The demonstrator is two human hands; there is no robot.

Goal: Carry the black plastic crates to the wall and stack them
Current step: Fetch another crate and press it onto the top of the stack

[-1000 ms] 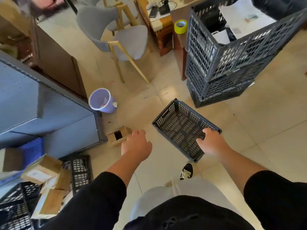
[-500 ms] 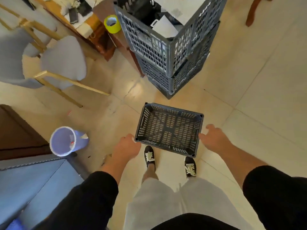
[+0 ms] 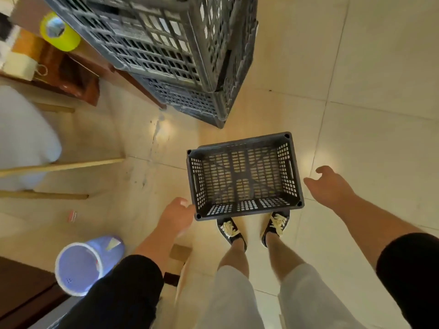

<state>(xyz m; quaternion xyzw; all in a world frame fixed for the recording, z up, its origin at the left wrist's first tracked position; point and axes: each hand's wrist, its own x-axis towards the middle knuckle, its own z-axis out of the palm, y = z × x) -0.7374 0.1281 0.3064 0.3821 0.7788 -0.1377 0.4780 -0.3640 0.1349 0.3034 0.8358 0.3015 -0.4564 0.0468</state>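
Observation:
A small black slatted crate [image 3: 244, 176] sits low in front of my shoes, upright and empty, its near rim covering my shoe tips. Whether it rests on the floor I cannot tell. My left hand [image 3: 177, 214] is at its near left corner, seen from the back with its fingers curled under and hidden, so its hold on the corner is unclear. My right hand [image 3: 330, 186] hovers just right of the crate, fingers spread, apart from it. A tall stack of larger black crates [image 3: 166, 55] stands just beyond, its lowest crate [image 3: 190, 100] on the floor.
A wooden desk [image 3: 78, 74] with a yellow tape roll [image 3: 59, 34] flanks the stack on the left. A grey chair [image 3: 23, 138] with wooden legs is at far left. A purple bin [image 3: 80, 264] and a small cardboard box [image 3: 180, 251] lie near my left arm. Tiled floor [image 3: 368, 91] stretches right.
My right hand, on the small crate's rim a second ago, has let go and moved off to the right. The crate has turned square in front of my feet, nearer the stack.

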